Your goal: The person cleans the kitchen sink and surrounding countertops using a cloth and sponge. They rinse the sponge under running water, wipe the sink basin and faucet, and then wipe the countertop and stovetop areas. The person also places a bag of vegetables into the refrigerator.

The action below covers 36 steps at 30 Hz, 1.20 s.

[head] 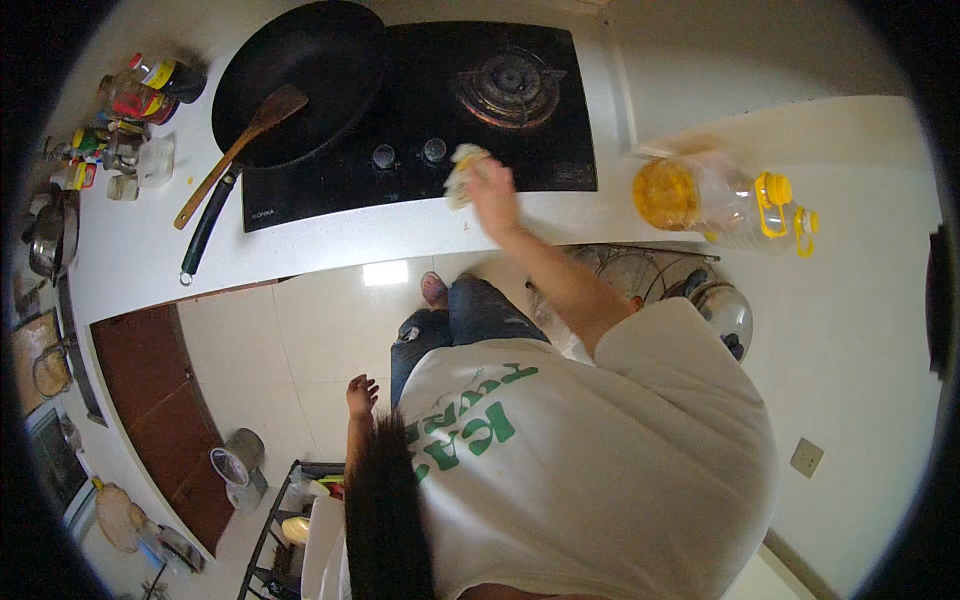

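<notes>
My right hand [491, 187] presses a crumpled pale cloth [457, 180] at the front edge of the black glass gas hob [420, 97], right of its two knobs [409, 154]. The hand is slightly blurred. My left hand [362, 395] hangs low at my side, over the floor, fingers loosely apart and holding nothing. On the hob's left side sits a large black wok [322, 82]; a wooden spatula [251, 139] rests across its rim. The wok's black handle [210, 225] reaches over the white countertop [337, 247]. A burner [511, 82] shows on the hob's right side.
Large oil bottles [667, 195] with yellow caps stand on the counter at right. Seasoning jars [154, 101] and small containers [155, 161] line its left end. Below right are a wire rack [637, 259] and a glass lid [731, 311]. A black shelf rack [262, 540] stands behind at lower left.
</notes>
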Each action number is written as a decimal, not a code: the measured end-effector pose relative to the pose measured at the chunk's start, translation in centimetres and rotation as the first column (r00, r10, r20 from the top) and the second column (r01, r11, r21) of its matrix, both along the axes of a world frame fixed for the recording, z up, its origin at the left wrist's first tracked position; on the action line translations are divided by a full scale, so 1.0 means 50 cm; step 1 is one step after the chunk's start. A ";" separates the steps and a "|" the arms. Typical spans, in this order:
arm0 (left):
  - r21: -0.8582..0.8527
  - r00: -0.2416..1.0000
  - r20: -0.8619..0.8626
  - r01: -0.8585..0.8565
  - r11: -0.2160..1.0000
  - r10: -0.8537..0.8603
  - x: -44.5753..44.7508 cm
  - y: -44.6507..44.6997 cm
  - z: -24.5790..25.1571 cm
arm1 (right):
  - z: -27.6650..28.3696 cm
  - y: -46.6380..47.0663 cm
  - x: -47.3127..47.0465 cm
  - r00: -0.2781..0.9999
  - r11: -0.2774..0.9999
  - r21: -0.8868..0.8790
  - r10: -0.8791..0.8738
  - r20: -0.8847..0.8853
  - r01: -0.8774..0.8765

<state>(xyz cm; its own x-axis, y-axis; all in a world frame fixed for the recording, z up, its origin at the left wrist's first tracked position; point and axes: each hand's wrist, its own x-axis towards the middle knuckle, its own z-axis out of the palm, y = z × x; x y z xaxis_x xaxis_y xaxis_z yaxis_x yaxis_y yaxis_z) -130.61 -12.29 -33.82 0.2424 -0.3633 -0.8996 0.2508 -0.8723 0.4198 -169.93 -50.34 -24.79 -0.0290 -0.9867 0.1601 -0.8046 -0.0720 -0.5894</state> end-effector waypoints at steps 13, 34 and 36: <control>-0.032 0.992 0.049 -0.115 0.993 0.116 -0.116 0.073 0.026 | 0.113 0.037 -0.161 0.881 0.918 0.141 0.299 0.367 -0.371; -0.143 0.993 0.060 -0.094 0.985 0.103 -0.035 0.041 0.094 | 0.045 0.039 0.397 0.879 0.884 -0.020 0.463 -0.114 -0.468; -0.172 0.993 0.095 -0.047 0.984 0.064 0.032 -0.008 0.120 | 0.058 0.022 0.420 0.857 0.856 -0.065 0.515 0.003 -0.513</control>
<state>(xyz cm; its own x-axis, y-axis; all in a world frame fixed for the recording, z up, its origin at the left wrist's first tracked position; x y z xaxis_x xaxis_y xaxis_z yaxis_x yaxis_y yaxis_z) -129.01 -12.69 -27.81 0.3517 -0.4913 -0.7968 0.2463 -0.7726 0.5851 -148.93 -49.22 -21.89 0.4758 -0.8506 0.2238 -0.6315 -0.5075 -0.5862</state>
